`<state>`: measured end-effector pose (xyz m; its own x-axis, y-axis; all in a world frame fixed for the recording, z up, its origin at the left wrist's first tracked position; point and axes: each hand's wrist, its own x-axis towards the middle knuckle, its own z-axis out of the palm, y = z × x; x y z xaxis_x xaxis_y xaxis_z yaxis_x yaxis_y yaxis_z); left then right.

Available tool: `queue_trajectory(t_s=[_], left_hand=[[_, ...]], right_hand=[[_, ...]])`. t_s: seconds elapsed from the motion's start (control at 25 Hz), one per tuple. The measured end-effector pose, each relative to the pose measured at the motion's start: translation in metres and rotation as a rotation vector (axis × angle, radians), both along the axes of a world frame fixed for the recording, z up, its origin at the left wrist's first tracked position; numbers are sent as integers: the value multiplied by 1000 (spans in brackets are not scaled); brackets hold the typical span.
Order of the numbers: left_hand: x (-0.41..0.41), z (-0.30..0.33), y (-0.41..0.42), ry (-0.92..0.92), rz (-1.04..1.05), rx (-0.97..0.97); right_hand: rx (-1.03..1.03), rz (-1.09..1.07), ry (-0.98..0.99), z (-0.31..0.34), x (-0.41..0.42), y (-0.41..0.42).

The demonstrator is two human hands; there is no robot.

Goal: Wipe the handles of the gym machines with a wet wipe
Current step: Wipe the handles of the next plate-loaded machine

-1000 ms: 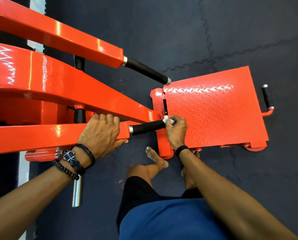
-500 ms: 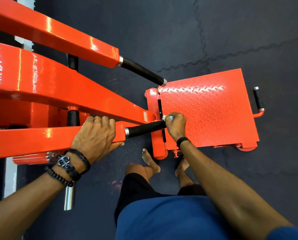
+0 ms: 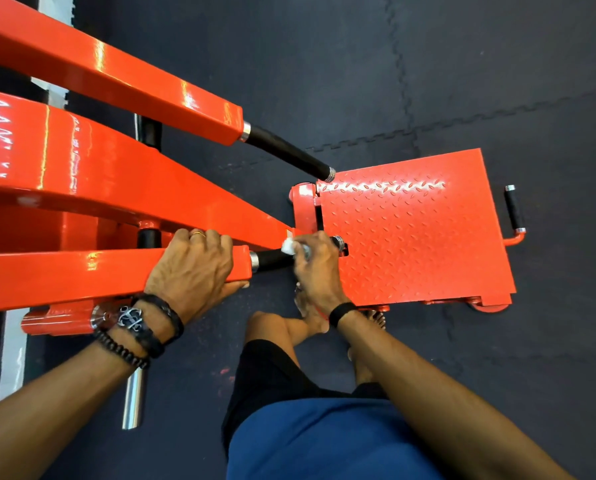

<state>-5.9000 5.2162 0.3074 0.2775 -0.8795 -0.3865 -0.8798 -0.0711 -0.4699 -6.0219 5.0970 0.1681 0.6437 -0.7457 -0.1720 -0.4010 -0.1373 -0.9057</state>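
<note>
An orange gym machine has two arms ending in black handles. My right hand (image 3: 315, 268) wraps the near black handle (image 3: 272, 259) with a white wet wipe (image 3: 289, 245) bunched between fingers and grip; the wipe peeks out at the thumb side. The handle's chrome end cap (image 3: 338, 242) shows just past my knuckles. My left hand (image 3: 194, 271) grips the near orange arm (image 3: 64, 277) just behind the handle's collar. The far black handle (image 3: 289, 154) on the upper arm is untouched.
An orange tread-plate footplate (image 3: 414, 233) lies on the dark rubber floor mats (image 3: 462, 81), with a small black side handle (image 3: 513, 211) at its right edge. A chrome peg (image 3: 132, 398) sticks out below the near arm. My bare feet stand beside the footplate.
My right hand with the wipe has slid from the handle's tip back along the grip toward the collar. My left hand has kept its hold on the orange arm.
</note>
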Motion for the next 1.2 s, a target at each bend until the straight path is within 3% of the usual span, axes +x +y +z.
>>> queue_trajectory(t_s=[0.24, 0.44, 0.56, 0.76, 0.84, 1.08, 1.2], left_hand=[[-2, 1, 0, -2, 7, 3], [0, 0, 0, -7, -1, 13], [-1, 0, -1, -20, 16, 12], [-1, 1, -2, -10, 15, 3], [-1, 1, -2, -7, 16, 12], [0, -1, -1, -7, 0, 13], [0, 0, -1, -8, 18, 9]], right_hand=[[67, -121, 245, -43, -7, -42], [85, 53, -90, 34, 17, 35], [49, 48, -157, 30, 11, 34], [59, -156, 135, -38, -13, -29], [114, -235, 164, -47, -12, -30], [96, -201, -280, 32, 0, 74], [215, -399, -229, 5, -1, 75]])
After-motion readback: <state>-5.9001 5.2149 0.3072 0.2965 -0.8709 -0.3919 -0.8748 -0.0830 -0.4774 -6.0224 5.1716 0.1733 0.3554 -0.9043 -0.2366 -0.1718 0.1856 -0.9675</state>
